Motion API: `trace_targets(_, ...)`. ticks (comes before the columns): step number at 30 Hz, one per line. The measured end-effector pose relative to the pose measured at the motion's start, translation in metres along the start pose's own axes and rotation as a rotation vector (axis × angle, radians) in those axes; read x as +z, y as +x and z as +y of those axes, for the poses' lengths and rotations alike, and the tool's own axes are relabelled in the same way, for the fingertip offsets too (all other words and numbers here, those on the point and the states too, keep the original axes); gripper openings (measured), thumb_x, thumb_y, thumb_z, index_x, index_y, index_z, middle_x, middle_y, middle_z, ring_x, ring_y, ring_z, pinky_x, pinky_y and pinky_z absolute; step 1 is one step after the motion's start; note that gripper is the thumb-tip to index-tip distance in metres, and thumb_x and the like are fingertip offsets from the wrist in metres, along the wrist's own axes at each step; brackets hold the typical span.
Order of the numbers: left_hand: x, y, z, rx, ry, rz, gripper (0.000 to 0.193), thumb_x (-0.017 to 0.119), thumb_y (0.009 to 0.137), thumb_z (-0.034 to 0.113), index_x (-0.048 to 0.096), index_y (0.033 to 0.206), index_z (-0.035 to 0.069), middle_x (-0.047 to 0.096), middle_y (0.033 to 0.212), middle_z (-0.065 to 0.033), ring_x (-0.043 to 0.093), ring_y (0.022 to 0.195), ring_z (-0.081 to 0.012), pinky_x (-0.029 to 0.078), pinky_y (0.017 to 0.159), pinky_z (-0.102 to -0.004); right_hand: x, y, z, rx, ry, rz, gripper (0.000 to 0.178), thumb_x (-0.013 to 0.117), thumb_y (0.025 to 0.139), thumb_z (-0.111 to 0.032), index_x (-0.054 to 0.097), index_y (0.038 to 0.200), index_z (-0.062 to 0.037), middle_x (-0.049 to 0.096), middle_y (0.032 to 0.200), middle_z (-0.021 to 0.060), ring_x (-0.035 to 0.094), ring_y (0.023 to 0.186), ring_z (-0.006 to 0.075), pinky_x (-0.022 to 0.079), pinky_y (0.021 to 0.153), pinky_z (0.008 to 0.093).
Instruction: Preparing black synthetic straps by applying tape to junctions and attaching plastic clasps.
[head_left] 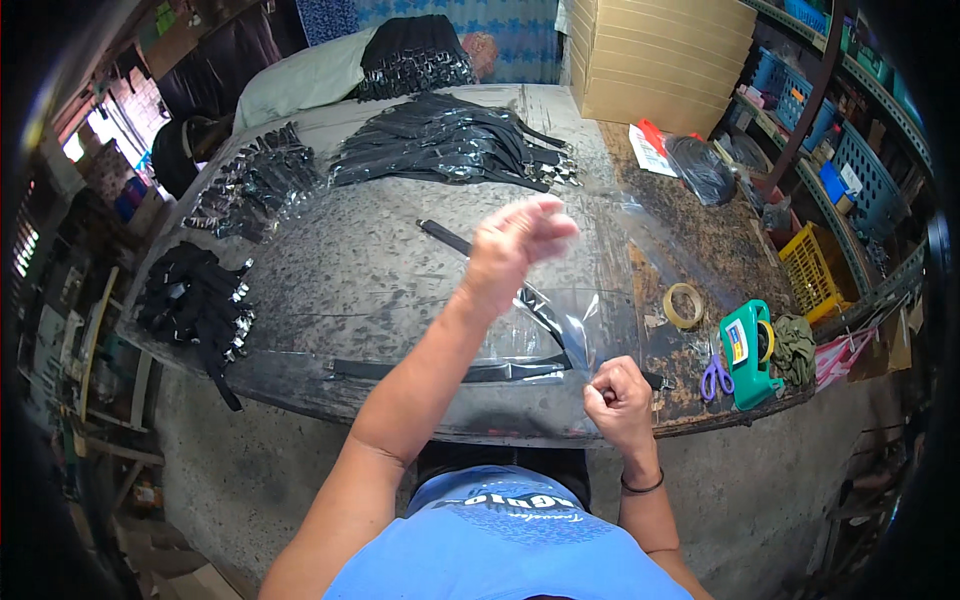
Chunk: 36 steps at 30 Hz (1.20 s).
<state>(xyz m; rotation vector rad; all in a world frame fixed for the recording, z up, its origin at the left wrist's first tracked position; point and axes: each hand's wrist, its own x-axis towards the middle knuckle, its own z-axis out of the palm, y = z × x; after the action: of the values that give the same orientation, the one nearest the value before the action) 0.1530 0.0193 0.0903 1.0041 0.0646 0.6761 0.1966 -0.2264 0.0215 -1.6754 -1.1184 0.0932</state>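
My right hand is closed at the table's near edge, gripping the gathered end of a clear plastic sleeve. A black strap lies along the near edge, partly in clear plastic; a short dark end sticks out past my right hand. Raised over the middle of the table is my left hand, its fingers bent and smeared by motion. Whether it holds anything does not show. Beneath it runs another black strap with a metal end, partly hidden by my hand and forearm.
Piles of black straps with shiny metal ends lie at the back, left and near left. To the right are a tape roll, purple scissors, a green tape dispenser and a large cardboard box.
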Motion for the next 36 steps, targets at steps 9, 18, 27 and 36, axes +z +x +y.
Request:
trace_targets(9, -0.03, -0.093, -0.06, -0.163, 0.488, -0.156, 0.054, 0.044, 0.1, 0.048, 0.067, 0.105, -0.001, 0.07, 0.096, -0.0129, 0.067, 0.093, -0.0204, 0.052, 0.085, -0.0363, 0.009, -0.002, 0.015, -0.105, -0.043, 0.196, 0.017, 0.07, 0.076, 0.003, 0.054, 0.077, -0.0039, 0.056, 0.086, 0.0058, 0.05, 0.055, 0.0079, 0.041, 0.046, 0.0237)
trace_targets(18, 0.009, -0.077, -0.05, -0.339, 0.217, -0.225, 0.03, 0.053, 0.1, 0.024, 0.065, 0.111, 0.0, 0.07, 0.097, -0.0118, 0.067, 0.091, -0.0165, 0.054, 0.081, -0.0311, 0.01, -0.019, 0.013, -0.017, 0.015, -0.092, 0.013, 0.074, 0.074, -0.008, 0.063, 0.076, -0.0027, 0.059, 0.097, 0.0131, 0.061, 0.089, 0.0262, 0.049, 0.079, 0.0366)
trace_targets(27, 0.015, -0.091, -0.056, -0.344, 0.42, -0.573, 0.022, 0.057, 0.098, 0.017, 0.067, 0.103, -0.002, 0.07, 0.089, -0.0095, 0.067, 0.086, -0.0158, 0.055, 0.077, -0.0307, -0.02, 0.037, -0.004, 0.456, 0.723, -0.254, 0.031, 0.062, 0.095, -0.032, 0.065, 0.102, -0.0017, 0.065, 0.091, 0.004, 0.062, 0.082, 0.0113, 0.05, 0.076, 0.0261)
trace_targets(36, -0.013, -0.101, -0.069, -0.607, 0.354, -0.327, 0.02, 0.063, 0.094, 0.018, 0.068, 0.096, -0.001, 0.069, 0.078, -0.0075, 0.067, 0.072, -0.0141, 0.053, 0.068, -0.0278, -0.059, 0.067, 0.018, 0.157, 0.56, 0.406, 0.012, 0.062, 0.095, -0.014, 0.061, 0.09, -0.0033, 0.063, 0.084, 0.0044, 0.06, 0.071, 0.0107, 0.054, 0.07, 0.0269)
